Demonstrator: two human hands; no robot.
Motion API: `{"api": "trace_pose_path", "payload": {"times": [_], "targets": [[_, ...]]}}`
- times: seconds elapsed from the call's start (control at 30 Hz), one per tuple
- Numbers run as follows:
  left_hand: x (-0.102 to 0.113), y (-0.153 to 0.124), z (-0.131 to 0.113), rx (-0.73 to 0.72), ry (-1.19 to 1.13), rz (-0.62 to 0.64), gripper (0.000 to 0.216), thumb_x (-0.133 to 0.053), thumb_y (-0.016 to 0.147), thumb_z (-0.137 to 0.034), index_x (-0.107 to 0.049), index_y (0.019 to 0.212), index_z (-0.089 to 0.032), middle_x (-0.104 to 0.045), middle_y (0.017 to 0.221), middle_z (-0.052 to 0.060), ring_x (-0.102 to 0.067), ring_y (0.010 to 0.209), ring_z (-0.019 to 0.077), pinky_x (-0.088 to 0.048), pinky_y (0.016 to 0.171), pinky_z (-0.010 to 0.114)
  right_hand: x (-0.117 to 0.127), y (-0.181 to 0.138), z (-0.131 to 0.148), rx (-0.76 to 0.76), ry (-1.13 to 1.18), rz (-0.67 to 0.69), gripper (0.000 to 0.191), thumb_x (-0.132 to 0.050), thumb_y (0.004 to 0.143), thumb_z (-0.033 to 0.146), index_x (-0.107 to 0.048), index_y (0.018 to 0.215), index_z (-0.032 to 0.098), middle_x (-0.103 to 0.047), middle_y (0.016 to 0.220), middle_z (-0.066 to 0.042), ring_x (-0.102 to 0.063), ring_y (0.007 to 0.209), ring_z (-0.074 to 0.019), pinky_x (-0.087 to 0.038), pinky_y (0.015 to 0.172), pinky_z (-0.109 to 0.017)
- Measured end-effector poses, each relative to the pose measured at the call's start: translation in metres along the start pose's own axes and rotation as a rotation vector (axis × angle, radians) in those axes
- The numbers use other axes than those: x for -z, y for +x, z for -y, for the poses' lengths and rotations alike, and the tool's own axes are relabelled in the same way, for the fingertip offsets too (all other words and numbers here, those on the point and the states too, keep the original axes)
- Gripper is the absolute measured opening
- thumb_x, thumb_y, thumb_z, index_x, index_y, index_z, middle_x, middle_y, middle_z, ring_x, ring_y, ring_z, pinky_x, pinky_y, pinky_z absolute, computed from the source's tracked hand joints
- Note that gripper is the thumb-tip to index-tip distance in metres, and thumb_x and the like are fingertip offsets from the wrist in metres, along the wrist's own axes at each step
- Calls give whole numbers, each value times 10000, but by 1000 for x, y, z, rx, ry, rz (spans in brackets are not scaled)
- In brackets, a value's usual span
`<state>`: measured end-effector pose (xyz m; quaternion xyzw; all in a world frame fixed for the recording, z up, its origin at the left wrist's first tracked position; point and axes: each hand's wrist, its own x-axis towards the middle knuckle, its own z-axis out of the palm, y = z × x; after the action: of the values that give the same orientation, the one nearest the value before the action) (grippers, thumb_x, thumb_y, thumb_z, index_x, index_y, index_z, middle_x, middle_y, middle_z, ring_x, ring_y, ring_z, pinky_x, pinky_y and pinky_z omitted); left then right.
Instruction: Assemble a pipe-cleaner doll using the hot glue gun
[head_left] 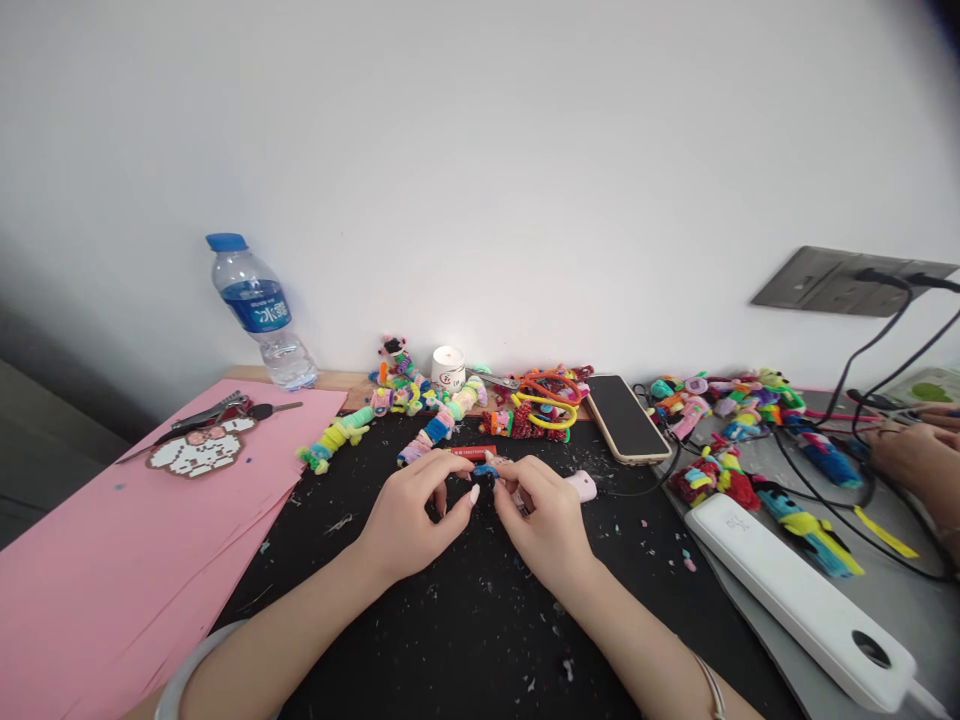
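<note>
My left hand [412,515] and my right hand [544,520] meet over a black mat [465,610]. Both pinch one small blue and black fuzzy piece [485,472] between their fingertips. A red lighter [474,452] lies just behind the piece. A small pink object [583,486] rests beside my right hand. Several colourful pipe-cleaner figures [442,420] lie in a row behind my hands, next to a lit white candle [448,366] and scissors with orange and yellow handles [551,397].
A water bottle [259,315] stands at the back left, by pink paper [112,560] carrying keys and a beaded patch [199,450]. A phone [624,418], more fuzzy figures [735,410], cables and a white power strip [802,590] fill the right. Another person's hand [911,455] rests at the far right.
</note>
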<state>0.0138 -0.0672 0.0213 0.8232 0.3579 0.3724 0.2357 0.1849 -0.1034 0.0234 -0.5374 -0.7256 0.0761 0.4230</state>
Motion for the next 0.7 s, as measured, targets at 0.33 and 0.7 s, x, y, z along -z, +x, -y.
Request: {"api": "trace_pose_path", "payload": {"times": [0.33, 0.7], "targets": [[0, 3, -1, 55, 2, -38, 146, -473, 865, -228, -578, 954, -180, -618, 893, 24, -514, 569, 83, -432, 592, 229, 0, 1, 1, 35, 45, 19, 140, -504, 826, 119, -633, 873, 151, -557, 703, -23, -503, 612, -126, -391, 570, -234], [0, 4, 0, 135, -114, -14, 176, -461, 877, -268, -598, 955, -189, -637, 862, 17, -510, 539, 82, -428, 586, 226, 5, 3, 2, 66, 133, 54, 159, -495, 850, 132, -620, 939, 173, -618, 832, -51, -551, 710, -141, -450, 641, -256]]}}
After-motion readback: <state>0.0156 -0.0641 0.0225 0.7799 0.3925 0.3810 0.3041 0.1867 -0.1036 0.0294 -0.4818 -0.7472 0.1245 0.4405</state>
